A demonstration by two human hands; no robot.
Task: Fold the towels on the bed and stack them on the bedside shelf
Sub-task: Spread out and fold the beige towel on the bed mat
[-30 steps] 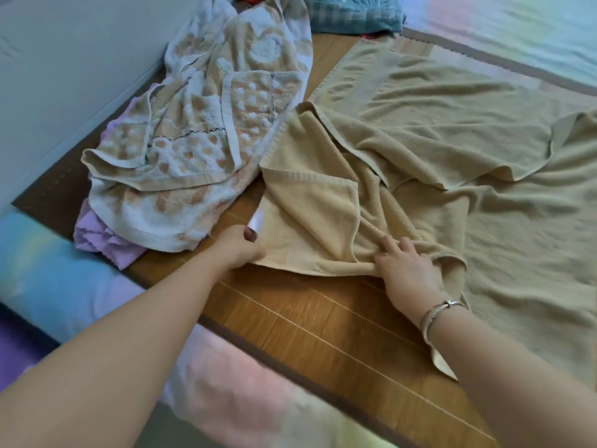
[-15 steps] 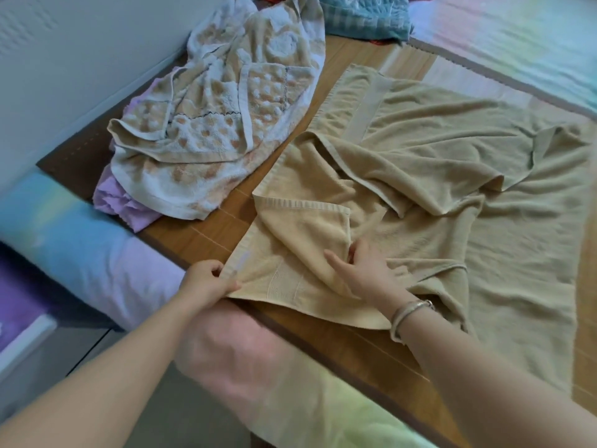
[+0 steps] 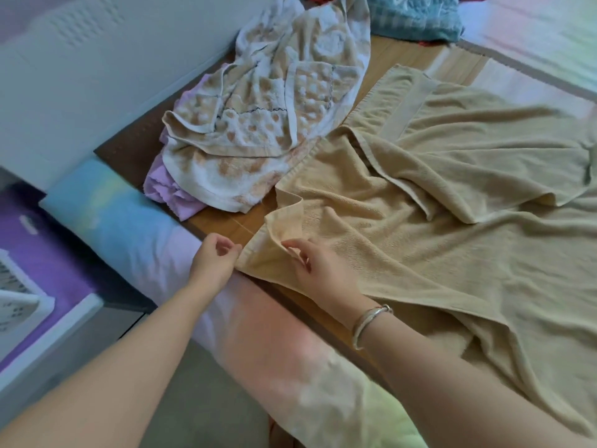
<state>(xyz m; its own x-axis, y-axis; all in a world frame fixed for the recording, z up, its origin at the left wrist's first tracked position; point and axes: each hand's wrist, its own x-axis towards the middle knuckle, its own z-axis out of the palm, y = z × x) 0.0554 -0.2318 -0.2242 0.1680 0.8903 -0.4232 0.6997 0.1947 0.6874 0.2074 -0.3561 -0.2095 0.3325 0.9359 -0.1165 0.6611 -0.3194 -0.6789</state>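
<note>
A large beige towel [image 3: 436, 195] lies rumpled across the bed's bamboo mat [image 3: 397, 59]. Its near left corner is bunched up at the bed's edge. My left hand [image 3: 213, 258] pinches the hem of that corner with curled fingers. My right hand [image 3: 318, 270], with a silver bangle on the wrist, pinches a raised fold of the same corner just to the right. A white and tan patterned towel [image 3: 268, 118] lies crumpled to the upper left, on top of a lilac towel [image 3: 164, 185].
A blue checked cloth [image 3: 416, 17] lies at the head of the bed. A pastel mattress edge [image 3: 135, 227] runs below the mat. At the far left a white shelf [image 3: 22, 299] stands beside a purple surface [image 3: 48, 253]. A white wall borders the bed on the left.
Both hands pulled the beige towel's corner toward the bed's edge. My right hand lifted off the flattened fold and now pinches a raised fold near my left hand.
</note>
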